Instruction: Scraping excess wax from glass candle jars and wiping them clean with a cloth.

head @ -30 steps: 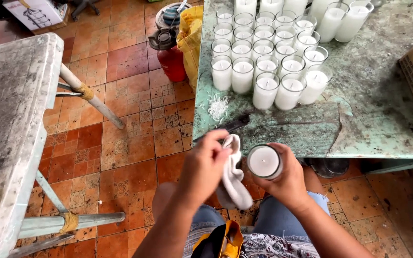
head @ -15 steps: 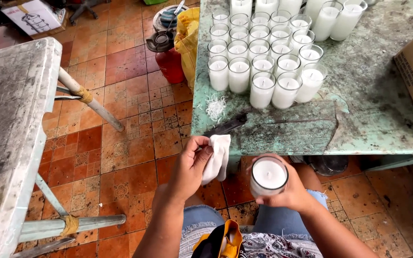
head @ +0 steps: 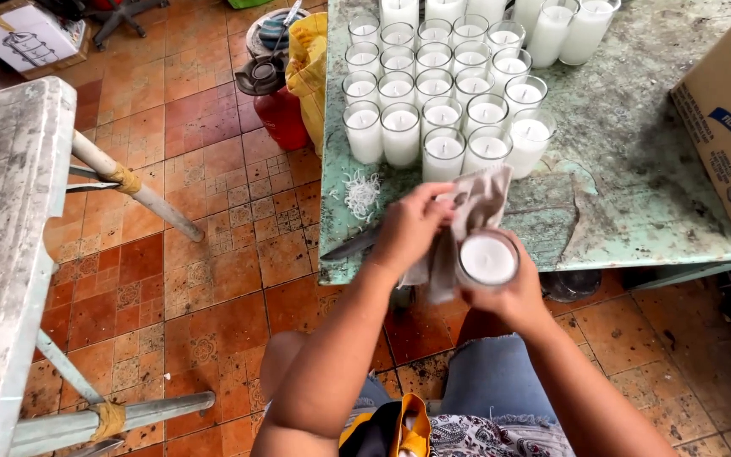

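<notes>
Right hand (head: pixel 513 292) fingers grip a clear glass candle (head: pixel 486 260) filled with white wax. Left hand (head: pixel 412 227) fingers pinch a stained cloth (head: pixel 467 222) against its left rim.

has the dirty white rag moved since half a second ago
Yes. The dirty white rag in the left hand has come up against the green table's edge, beside the glass candle.

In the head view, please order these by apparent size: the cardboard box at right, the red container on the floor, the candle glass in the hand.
1. Cardboard box, though cut off by the frame.
2. Red container, partly hidden.
3. Candle glass in the right hand; it is nearer the camera, yet looks smallest.
</notes>
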